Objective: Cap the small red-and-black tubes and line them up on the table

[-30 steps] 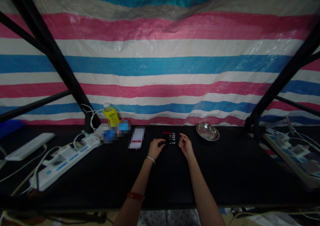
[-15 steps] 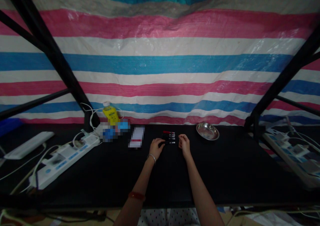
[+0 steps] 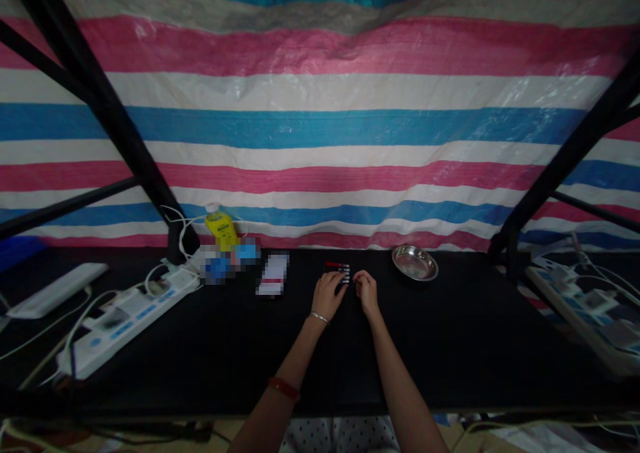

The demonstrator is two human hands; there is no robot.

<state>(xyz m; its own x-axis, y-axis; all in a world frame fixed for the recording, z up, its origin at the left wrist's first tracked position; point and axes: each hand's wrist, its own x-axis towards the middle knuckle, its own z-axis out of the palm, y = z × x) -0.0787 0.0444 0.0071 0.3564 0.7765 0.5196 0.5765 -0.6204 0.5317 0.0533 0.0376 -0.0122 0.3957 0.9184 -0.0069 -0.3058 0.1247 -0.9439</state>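
A red stick [image 3: 338, 265] with a pale, shiny end lies at the far side of a short row of slim sticks on the black table. Nearer are several black sticks [image 3: 345, 275], also with pale ends, lying side by side. My left hand [image 3: 327, 294] reaches over the row's left part, fingers stretched out and partly covering the black sticks. Just right of the row, my right hand [image 3: 367, 293] is closed, thumb and fingers together. A small dark bit shows at its fingertips, too small to name.
A round metal dish [image 3: 415, 263] stands to the right. A phone [image 3: 273, 274] lies left of the sticks, with a yellow bottle [image 3: 221, 227] behind it. White power strips [image 3: 125, 323] with cables run along the left side. Black metal posts [image 3: 117, 129] flank a striped sheet.
My left hand has moved right and over the row, now covering part of the black sticks. The nearest black stick is no longer visible in front of the row. My right hand has barely moved.
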